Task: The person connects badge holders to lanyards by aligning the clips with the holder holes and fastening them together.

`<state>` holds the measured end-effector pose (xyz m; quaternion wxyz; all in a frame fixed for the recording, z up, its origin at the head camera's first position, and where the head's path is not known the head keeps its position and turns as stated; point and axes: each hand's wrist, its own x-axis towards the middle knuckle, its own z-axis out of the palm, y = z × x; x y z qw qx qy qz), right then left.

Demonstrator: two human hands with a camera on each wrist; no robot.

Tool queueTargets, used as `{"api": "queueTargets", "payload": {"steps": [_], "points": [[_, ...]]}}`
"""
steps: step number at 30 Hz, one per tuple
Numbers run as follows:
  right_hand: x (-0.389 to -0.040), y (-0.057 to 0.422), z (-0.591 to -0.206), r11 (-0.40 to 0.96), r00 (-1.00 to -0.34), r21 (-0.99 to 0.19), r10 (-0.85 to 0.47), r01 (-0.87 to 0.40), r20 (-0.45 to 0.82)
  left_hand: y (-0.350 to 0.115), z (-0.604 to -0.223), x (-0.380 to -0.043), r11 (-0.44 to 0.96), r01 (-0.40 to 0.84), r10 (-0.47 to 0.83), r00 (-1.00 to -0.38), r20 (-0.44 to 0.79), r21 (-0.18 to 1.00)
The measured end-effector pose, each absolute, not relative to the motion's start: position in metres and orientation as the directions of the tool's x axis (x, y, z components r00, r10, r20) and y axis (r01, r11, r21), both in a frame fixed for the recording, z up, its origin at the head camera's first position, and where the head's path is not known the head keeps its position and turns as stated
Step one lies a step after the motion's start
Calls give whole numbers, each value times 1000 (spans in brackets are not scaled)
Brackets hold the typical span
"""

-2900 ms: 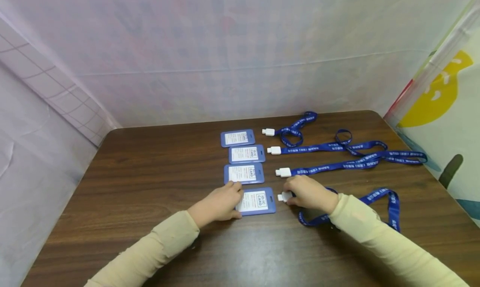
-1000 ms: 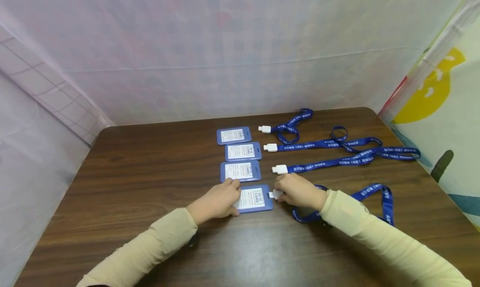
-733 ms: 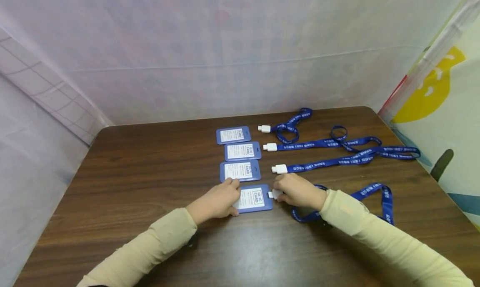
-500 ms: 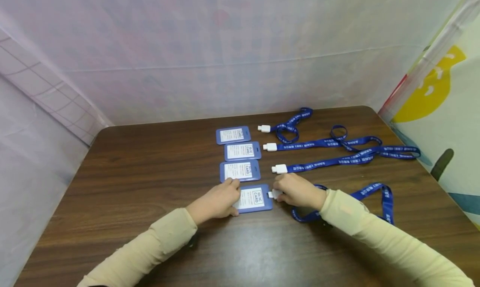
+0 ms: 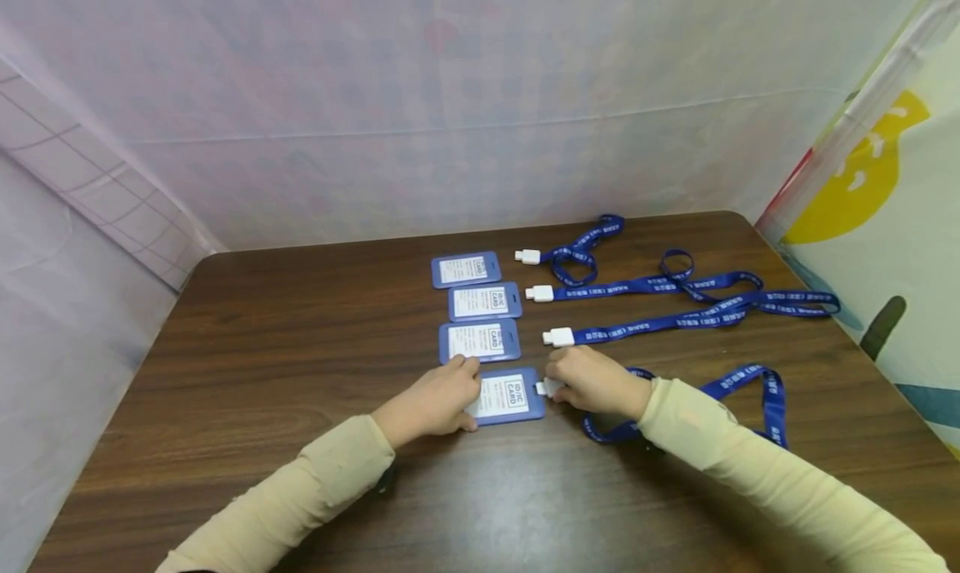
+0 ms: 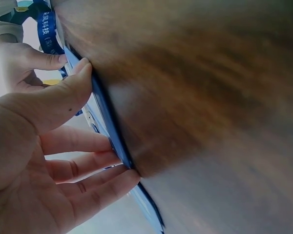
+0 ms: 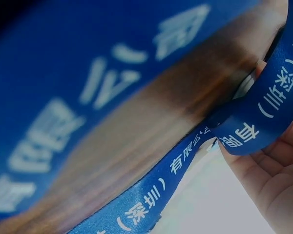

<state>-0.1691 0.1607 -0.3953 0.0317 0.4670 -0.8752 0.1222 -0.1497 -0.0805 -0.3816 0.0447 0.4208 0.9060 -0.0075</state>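
My left hand (image 5: 438,398) grips the left end of the nearest ID card holder (image 5: 506,396), a blue frame round a white card, lying on the table. In the left wrist view, thumb and fingertips touch the holder's blue edge (image 6: 112,117). My right hand (image 5: 596,381) pinches the white clip (image 5: 552,387) of a blue lanyard (image 5: 738,380), its tip at the holder's slotted right end. Whether the tip enters the slot cannot be told. The printed strap (image 7: 144,207) fills much of the right wrist view, partly covering my right hand (image 7: 278,195).
Three more blue card holders, far (image 5: 466,270), middle (image 5: 485,301) and near (image 5: 480,341), lie in a column behind. Right of them lie three lanyards with white clips, far (image 5: 528,256), middle (image 5: 540,293) and near (image 5: 558,337). Cloth hangs behind the brown table (image 5: 300,331).
Since the oldest frame, my right hand has brought the white clip left, closing the gap to the nearest card holder. Over the last second, both hands look still.
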Motion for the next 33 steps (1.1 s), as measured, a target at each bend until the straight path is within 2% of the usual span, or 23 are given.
{"api": "queueTargets", "payload": {"steps": [22,27,33], "points": [[-168,155,-394,527,-557,-199,-816,-827,156,-82,-381,-149,642,767,763,-640,-92,-7],[-165,145,-392,500,-520,-157,-843,-852,136,-81,-380,-149,642,766,761,-640,-107,-21],[-163,148,-391,523,-539,-144,-835,-840,110,-75,-380,-151,662,750,742,-657,-132,-10]]}}
